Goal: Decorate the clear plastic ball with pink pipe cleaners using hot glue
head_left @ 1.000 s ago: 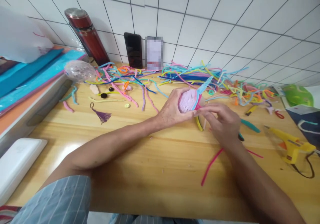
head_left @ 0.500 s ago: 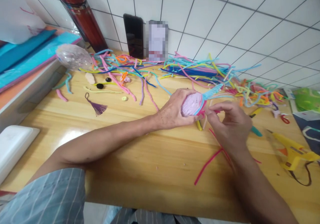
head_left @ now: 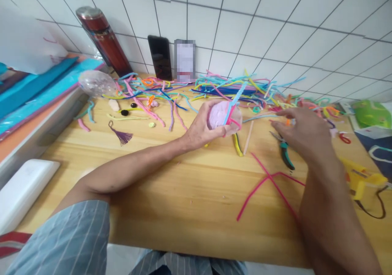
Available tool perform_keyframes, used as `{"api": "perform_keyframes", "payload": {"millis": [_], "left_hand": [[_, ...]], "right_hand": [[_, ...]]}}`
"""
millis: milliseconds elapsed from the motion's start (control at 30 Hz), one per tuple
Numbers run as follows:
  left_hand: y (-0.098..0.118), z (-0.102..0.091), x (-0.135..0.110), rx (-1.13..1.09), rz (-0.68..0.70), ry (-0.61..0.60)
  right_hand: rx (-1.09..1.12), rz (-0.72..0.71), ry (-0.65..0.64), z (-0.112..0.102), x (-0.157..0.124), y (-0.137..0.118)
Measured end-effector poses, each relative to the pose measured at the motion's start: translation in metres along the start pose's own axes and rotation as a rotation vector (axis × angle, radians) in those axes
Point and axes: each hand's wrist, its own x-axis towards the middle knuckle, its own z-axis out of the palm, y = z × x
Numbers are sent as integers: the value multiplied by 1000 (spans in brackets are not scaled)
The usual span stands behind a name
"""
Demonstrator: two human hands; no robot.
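the ball (head_left: pixel 218 113) looks light, probably hollow with a thin shell, and its lilac wrapping seems soft and fuzzy. i would expect the covered part to grip well under the fingers, the bare end to be slicker, and a hard squeeze to risk denting it. the lilac side is the better hold; the thin blue spike (head_left: pixel 239 93) looks easy to bend, and the pink strip (head_left: pixel 235 122) at the bare end may pull loose.

the ball sits within the fingers of the left hand (head_left: pixel 199 130), which are closed round it, thumb on the near side. the spike points up and away from them, and the bare end faces the right hand (head_left: pixel 306 134). the right fingers are parted and seem to hold nothing, though blur leaves some doubt; the ball is well to their left.

just below the right fingers lie the pliers (head_left: pixel 287 157). between the two hands, on the worktop (head_left: pixel 171 201), are a stick (head_left: pixel 248 138) and a yellow piece (head_left: pixel 237 145). farther below the fingers, red strips (head_left: pixel 252 198) cross. past both hands spreads a tangle (head_left: pixel 226 91) of coloured strips.
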Motion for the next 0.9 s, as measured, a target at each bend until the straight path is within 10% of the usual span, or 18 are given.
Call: {"api": "perform_keyframes", "payload": {"millis": [267,900], "left_hand": [[6,3,-3,-91,59,-43],[-3,11,-9,180,183,-42]], "right_hand": [[813,-94,-163,44,-38,-59],[914,-18,-140,83,-46,-72]]}}
